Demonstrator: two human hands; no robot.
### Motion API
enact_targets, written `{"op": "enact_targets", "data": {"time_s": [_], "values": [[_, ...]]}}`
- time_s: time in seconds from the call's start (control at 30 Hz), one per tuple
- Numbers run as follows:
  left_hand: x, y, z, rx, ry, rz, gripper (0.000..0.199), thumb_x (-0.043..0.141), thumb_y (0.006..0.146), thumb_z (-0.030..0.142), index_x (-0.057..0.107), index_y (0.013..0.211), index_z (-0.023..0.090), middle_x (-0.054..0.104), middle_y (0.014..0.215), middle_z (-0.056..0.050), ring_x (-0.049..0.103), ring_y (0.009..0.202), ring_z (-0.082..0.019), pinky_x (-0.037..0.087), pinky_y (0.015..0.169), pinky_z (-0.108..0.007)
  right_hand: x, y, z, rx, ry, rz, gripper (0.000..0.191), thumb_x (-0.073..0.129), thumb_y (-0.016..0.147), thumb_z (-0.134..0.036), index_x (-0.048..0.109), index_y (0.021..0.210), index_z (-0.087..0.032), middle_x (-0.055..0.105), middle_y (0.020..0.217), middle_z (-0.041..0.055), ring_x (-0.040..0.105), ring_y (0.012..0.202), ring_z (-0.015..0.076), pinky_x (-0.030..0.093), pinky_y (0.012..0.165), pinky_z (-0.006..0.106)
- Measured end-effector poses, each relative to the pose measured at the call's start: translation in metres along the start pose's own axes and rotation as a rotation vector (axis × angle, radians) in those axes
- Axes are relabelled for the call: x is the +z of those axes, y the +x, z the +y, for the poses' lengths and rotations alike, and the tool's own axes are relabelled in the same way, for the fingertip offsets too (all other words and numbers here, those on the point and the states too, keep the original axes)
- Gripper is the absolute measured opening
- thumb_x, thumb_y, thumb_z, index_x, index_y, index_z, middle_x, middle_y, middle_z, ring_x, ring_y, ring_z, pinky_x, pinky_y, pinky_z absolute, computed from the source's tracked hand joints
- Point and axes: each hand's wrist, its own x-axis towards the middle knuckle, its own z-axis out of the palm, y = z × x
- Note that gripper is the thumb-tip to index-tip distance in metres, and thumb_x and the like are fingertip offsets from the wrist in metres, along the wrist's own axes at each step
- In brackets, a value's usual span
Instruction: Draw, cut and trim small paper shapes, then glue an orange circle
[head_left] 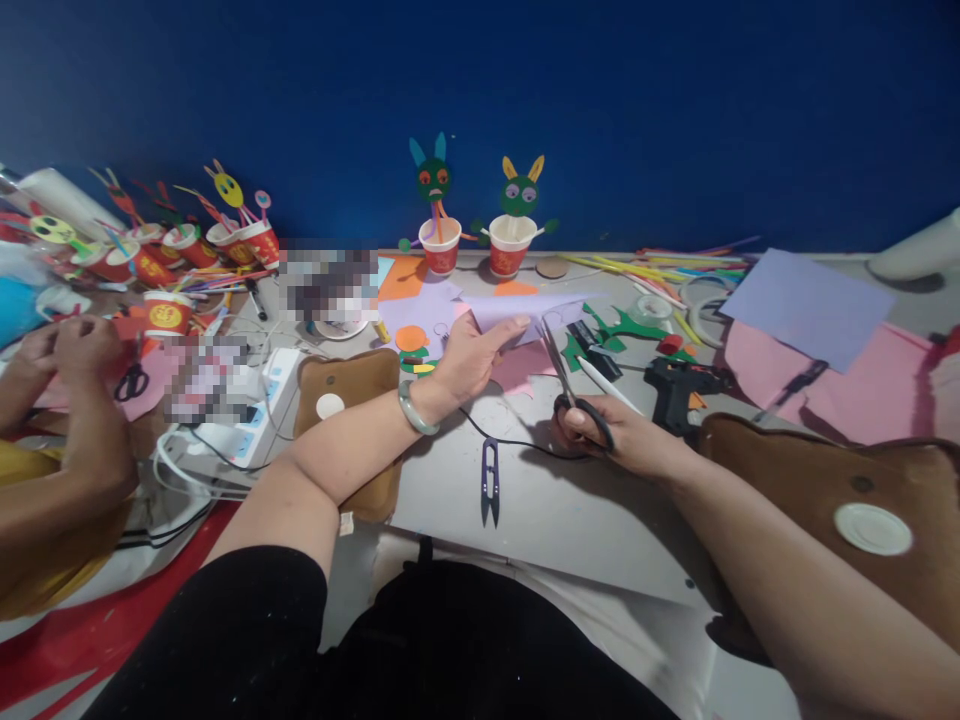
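Observation:
My left hand (472, 358), a bracelet at its wrist, pinches a sheet of purple paper (517, 312) above the table. In my right hand (600, 432) is a pair of scissors (559, 365), fingers through the black handles, blades pointing up at the paper's right edge. A white pen-like stick (607, 385) also sticks out by my right hand; whether the hand grips it I cannot tell. Purple thread snips (490, 480) lie on the table between my forearms. Green paper scraps (626, 325) are spread just beyond the scissors.
Two red cups with paper-faced figures (440, 245) (508, 245) stand by the blue wall. A black glue gun (675, 392) and brown cushions (810, 490) are at right. A power strip (262, 410) lies left, near another person's hands (86, 350). Purple sheet (810, 305) is back right.

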Motion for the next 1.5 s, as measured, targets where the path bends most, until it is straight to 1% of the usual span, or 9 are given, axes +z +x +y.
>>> {"op": "enact_targets", "data": {"time_s": [0.1,0.23,0.43,0.6,0.8,1.03,1.17,1.33,1.5], "values": [[0.003,-0.001,0.001,-0.012,-0.01,0.019,0.019,0.089,0.078,0.014,0.07,0.074,0.017,0.07,0.072,0.005,0.063,0.069,-0.006,0.052,0.075,-0.023,0.002,0.001,-0.001,-0.02,0.017,-0.002,0.077,0.063,0.078,-0.095,0.055,0.063,-0.02,0.05,0.059,-0.0007,0.041,0.055,0.0116,0.03,0.055,0.031],[0.009,-0.004,0.005,-0.035,-0.063,0.038,0.016,0.086,0.078,0.009,0.072,0.078,0.017,0.073,0.074,0.005,0.067,0.073,-0.008,0.056,0.081,-0.025,0.004,0.002,0.002,-0.011,0.064,-0.013,0.077,0.064,0.077,-0.094,0.055,0.063,-0.02,0.05,0.058,-0.0005,0.041,0.054,0.0113,0.029,0.054,0.031],[0.014,-0.008,0.01,-0.095,-0.063,0.071,0.02,0.081,0.082,0.003,0.07,0.071,0.016,0.068,0.067,0.006,0.064,0.068,-0.008,0.057,0.08,-0.025,0.005,0.001,0.007,-0.018,0.092,-0.015,0.075,0.064,0.08,-0.092,0.055,0.062,-0.02,0.051,0.058,-0.0003,0.039,0.05,0.0103,0.026,0.051,0.031],[0.013,-0.01,0.01,-0.069,-0.061,0.053,0.02,0.084,0.079,0.004,0.071,0.07,0.016,0.07,0.069,0.006,0.065,0.069,-0.007,0.055,0.076,-0.023,0.008,0.0,0.0,-0.044,0.116,-0.035,0.075,0.062,0.082,-0.092,0.055,0.062,-0.02,0.052,0.058,0.0001,0.039,0.05,0.0102,0.026,0.052,0.031],[0.015,-0.012,0.011,-0.105,-0.014,0.118,0.017,0.084,0.079,0.005,0.072,0.074,0.017,0.072,0.074,0.006,0.068,0.073,-0.008,0.058,0.082,-0.025,0.009,-0.001,-0.003,-0.029,0.133,-0.035,0.074,0.063,0.081,-0.092,0.054,0.063,-0.021,0.057,0.062,0.0026,0.042,0.053,0.0119,0.028,0.052,0.032],[0.009,-0.008,0.002,0.021,-0.022,0.003,0.017,0.091,0.073,0.015,0.074,0.077,0.019,0.077,0.079,0.004,0.07,0.079,-0.009,0.057,0.085,-0.024,0.01,-0.003,-0.003,-0.047,0.139,-0.038,0.074,0.06,0.083,-0.093,0.053,0.065,-0.021,0.058,0.063,0.0026,0.043,0.056,0.0126,0.031,0.054,0.033],[0.008,-0.007,0.002,0.045,0.005,-0.03,0.019,0.093,0.071,0.019,0.076,0.08,0.02,0.077,0.078,0.003,0.072,0.082,-0.011,0.058,0.09,-0.027,0.01,-0.004,-0.005,-0.043,0.125,-0.044,0.075,0.059,0.083,-0.094,0.051,0.064,-0.022,0.057,0.062,0.0026,0.043,0.056,0.0129,0.031,0.055,0.033],[0.008,-0.007,0.004,0.028,0.037,0.011,0.016,0.09,0.075,0.013,0.077,0.081,0.021,0.079,0.082,0.002,0.074,0.088,-0.013,0.058,0.096,-0.031,0.009,-0.003,-0.005,-0.054,0.127,-0.027,0.074,0.06,0.084,-0.092,0.052,0.063,-0.022,0.057,0.061,0.0028,0.042,0.055,0.013,0.031,0.055,0.033],[0.009,-0.008,0.006,0.012,0.063,0.034,0.016,0.09,0.076,0.013,0.075,0.073,0.02,0.077,0.079,0.003,0.074,0.086,-0.013,0.058,0.094,-0.031,0.009,-0.002,-0.004,-0.04,0.121,-0.035,0.074,0.06,0.082,-0.093,0.051,0.063,-0.022,0.056,0.061,0.0022,0.039,0.053,0.0121,0.028,0.052,0.032]]}}
